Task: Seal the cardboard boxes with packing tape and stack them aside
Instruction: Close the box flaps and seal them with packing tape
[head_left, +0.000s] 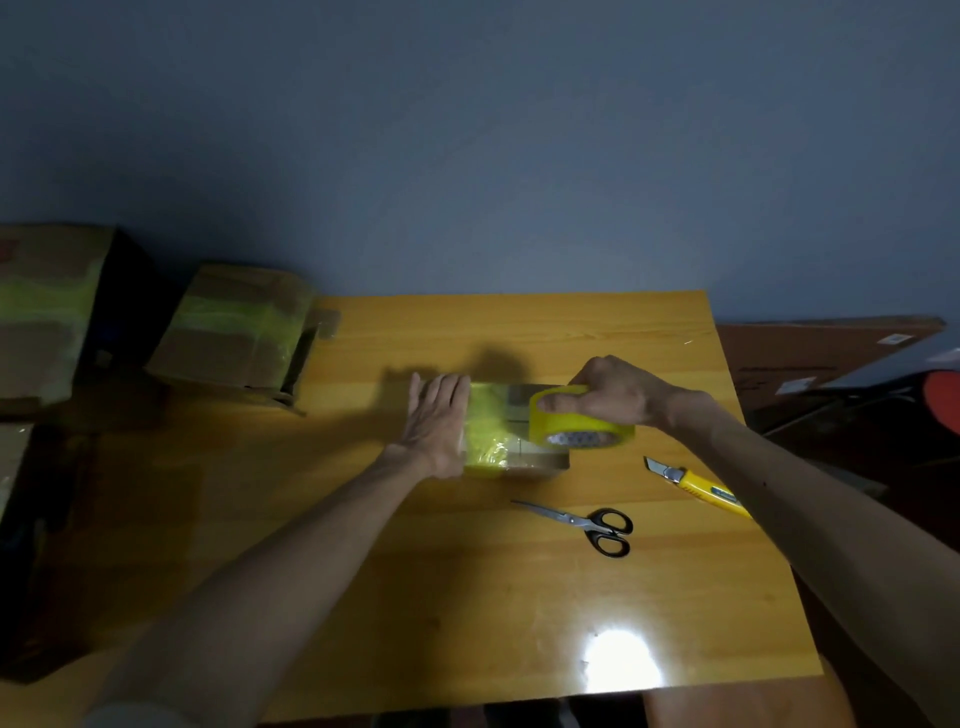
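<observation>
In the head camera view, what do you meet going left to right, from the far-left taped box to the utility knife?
Large taped box, smaller taped box, left hand, small box being taped, yellow tape roll, utility knife.

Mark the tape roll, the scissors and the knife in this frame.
tape roll (587, 423): head view, on its yellow outer band.
scissors (575, 520): head view, at the pivot.
knife (698, 489): head view, on the yellow handle.
</observation>
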